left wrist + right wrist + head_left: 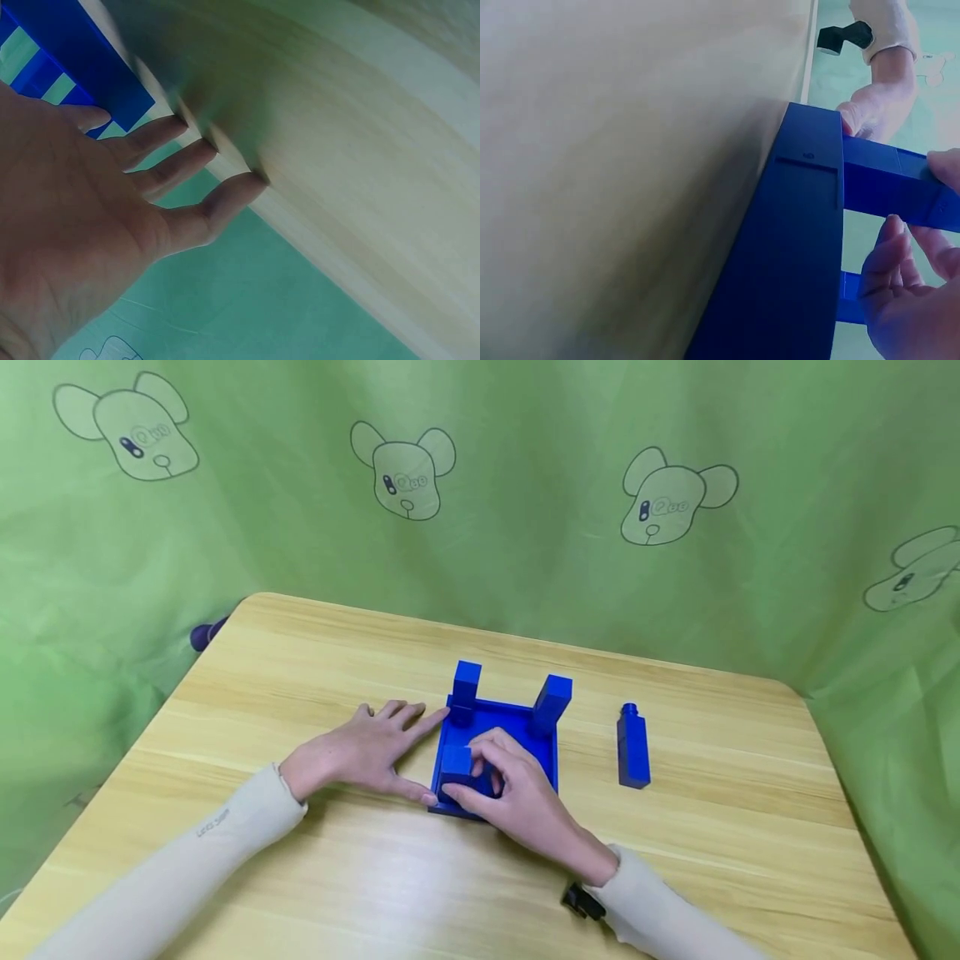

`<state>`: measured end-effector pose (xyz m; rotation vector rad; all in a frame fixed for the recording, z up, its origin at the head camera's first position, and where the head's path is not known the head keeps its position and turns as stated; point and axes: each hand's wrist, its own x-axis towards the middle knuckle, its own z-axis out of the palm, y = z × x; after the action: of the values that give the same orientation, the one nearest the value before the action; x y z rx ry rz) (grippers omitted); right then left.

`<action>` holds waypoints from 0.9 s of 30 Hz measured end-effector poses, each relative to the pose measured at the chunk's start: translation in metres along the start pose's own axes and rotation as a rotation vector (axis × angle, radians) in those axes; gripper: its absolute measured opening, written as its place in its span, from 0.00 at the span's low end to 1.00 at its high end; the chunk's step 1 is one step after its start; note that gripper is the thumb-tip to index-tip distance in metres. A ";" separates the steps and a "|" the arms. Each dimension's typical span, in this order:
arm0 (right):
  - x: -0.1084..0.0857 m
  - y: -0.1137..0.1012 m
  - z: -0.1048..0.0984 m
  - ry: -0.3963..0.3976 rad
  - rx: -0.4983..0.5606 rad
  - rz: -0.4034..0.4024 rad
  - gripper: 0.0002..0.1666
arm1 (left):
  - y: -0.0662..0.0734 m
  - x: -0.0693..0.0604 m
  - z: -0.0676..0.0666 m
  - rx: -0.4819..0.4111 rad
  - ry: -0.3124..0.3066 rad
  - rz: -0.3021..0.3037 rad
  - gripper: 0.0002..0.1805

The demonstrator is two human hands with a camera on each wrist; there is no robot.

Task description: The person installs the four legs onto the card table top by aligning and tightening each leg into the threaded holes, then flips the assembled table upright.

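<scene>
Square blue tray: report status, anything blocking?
Right hand grips blue square-section post, near-left corner of square blue tray. Left hand spread along tray's left side. Far-left blue post, far-right blue post upright; fourth blue post lies on wooden table. Nothing visibly blocking.

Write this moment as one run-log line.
left hand: fingers spread, touching tray | right hand: gripping near-left post | two far posts: upright in tray | fourth post: lying on table
</scene>
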<state>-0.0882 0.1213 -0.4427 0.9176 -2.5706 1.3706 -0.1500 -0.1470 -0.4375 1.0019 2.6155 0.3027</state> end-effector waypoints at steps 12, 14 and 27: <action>-0.002 0.000 0.002 0.024 0.037 0.037 0.16 | 0.000 0.001 0.003 0.005 0.002 0.007 0.69; -0.002 0.000 0.002 0.030 0.039 0.044 0.16 | 0.000 0.001 0.002 0.006 0.004 0.007 0.69; -0.004 -0.006 0.005 0.043 0.048 0.108 0.16 | 0.000 0.000 0.000 -0.003 0.001 0.004 0.70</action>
<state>-0.0805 0.1170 -0.4423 0.7574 -2.6000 1.4691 -0.1503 -0.1471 -0.4376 1.0069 2.6131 0.3086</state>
